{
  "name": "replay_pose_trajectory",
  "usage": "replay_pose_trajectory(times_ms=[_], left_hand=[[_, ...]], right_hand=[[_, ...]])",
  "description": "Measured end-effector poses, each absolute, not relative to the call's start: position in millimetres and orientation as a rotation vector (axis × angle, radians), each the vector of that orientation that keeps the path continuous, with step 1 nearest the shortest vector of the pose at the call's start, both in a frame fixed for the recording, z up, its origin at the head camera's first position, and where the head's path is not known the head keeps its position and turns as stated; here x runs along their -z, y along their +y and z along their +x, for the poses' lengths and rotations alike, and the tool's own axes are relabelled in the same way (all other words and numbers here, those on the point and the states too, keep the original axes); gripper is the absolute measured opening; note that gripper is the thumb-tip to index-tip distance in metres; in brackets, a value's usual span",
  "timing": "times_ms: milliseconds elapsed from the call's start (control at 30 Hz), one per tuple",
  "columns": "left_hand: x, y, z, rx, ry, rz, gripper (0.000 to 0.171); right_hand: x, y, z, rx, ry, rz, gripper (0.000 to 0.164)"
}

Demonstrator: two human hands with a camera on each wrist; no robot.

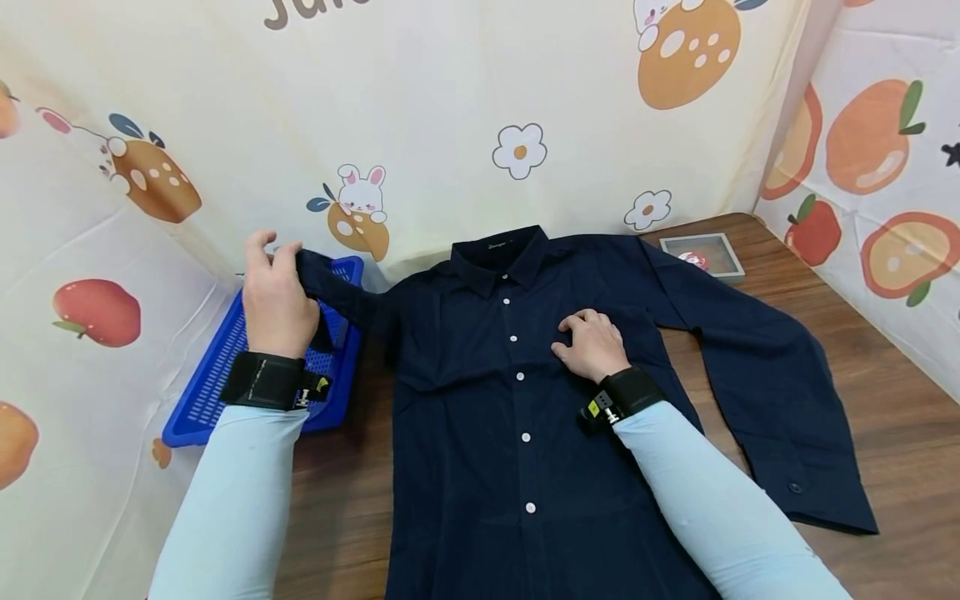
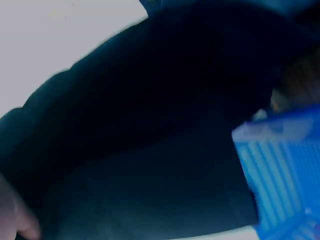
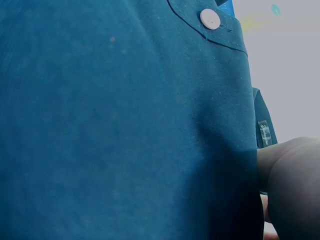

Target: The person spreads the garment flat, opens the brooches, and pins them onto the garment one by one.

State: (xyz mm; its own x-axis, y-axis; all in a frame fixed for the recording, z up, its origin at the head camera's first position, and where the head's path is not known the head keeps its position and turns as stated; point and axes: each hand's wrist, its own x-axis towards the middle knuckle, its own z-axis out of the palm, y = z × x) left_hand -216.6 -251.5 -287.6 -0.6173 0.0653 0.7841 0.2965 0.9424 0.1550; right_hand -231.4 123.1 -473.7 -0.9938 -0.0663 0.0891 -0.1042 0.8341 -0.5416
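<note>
A dark navy button-up shirt [image 1: 465, 417] lies front up on the table, collar toward the back wall. My left hand [image 1: 279, 300] holds its left-side sleeve [image 1: 337, 292] raised above the blue basket [image 1: 345, 367]. In the left wrist view the dark sleeve [image 2: 150, 125] fills most of the picture, with a bit of the hand at the lower left corner. On the chest, just right of the button row, rests my right hand [image 1: 592, 346], its fingers bent loosely. The right wrist view shows shirt fabric [image 3: 125, 125] and a white button [image 3: 210, 19].
The other sleeve [image 1: 780, 383] spreads toward the right over the wooden table [image 1: 892, 400]. A small grey-framed box [image 1: 723, 254] sits at the back right. Printed cloth walls [image 1: 450, 100] enclose the back and both sides.
</note>
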Motion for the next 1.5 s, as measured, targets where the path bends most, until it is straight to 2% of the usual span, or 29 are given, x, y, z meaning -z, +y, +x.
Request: replay_pose_trajectory(times_ms=[67, 133, 467, 633, 733, 833, 967, 1033, 1100, 1233, 1367, 1500], left_hand=[[284.0, -256.7, -215.7, 0.305, -2.159, -0.236, 0.029], [280.1, -261.2, -214.8, 0.283, -2.109, -0.181, 0.024], [271.9, -283.2, -212.6, 0.330, -2.152, 0.244, 0.032], [267.7, -291.8, -215.9, 0.629, -2.264, 0.338, 0.044], [266.6, -293.6, -217.1, 1.061, -2.241, 0.322, 0.044], [267.7, -291.3, -216.2, 1.506, -2.133, 0.257, 0.032], [272.1, -284.0, -216.3, 1.829, -2.020, 0.034, 0.029], [275.8, -280.8, -216.6, 1.898, -2.043, -0.134, 0.033], [279.0, -279.3, -216.2, 1.851, -2.156, -0.288, 0.036], [282.2, -274.4, -212.9, 1.338, -2.534, -0.497, 0.035], [288.5, -263.2, -214.9, 0.783, -2.610, -0.497, 0.031], [298.5, -255.4, -217.4, 0.710, -2.606, -0.462, 0.032]], right_hand=[[473.6, 123.2, -231.3, -0.874, -2.945, 0.137, 0.036], [473.6, 123.2, -231.3, -0.876, -2.944, 0.138, 0.036], [473.8, 123.3, -231.0, -0.875, -2.937, 0.139, 0.036], [473.7, 123.5, -231.3, -0.878, -2.935, 0.138, 0.036], [473.8, 123.6, -231.4, -0.880, -2.934, 0.137, 0.036], [473.7, 123.7, -231.5, -0.879, -2.938, 0.139, 0.036], [473.5, 123.7, -231.6, -0.876, -2.945, 0.141, 0.036], [473.6, 123.5, -231.8, -0.876, -2.948, 0.142, 0.036], [473.9, 123.1, -232.1, -0.875, -2.951, 0.143, 0.036], [474.4, 122.7, -232.1, -0.875, -2.952, 0.141, 0.036], [474.9, 123.5, -232.5, -0.876, -2.946, 0.136, 0.036], [475.1, 123.6, -232.9, -0.876, -2.943, 0.138, 0.036]])
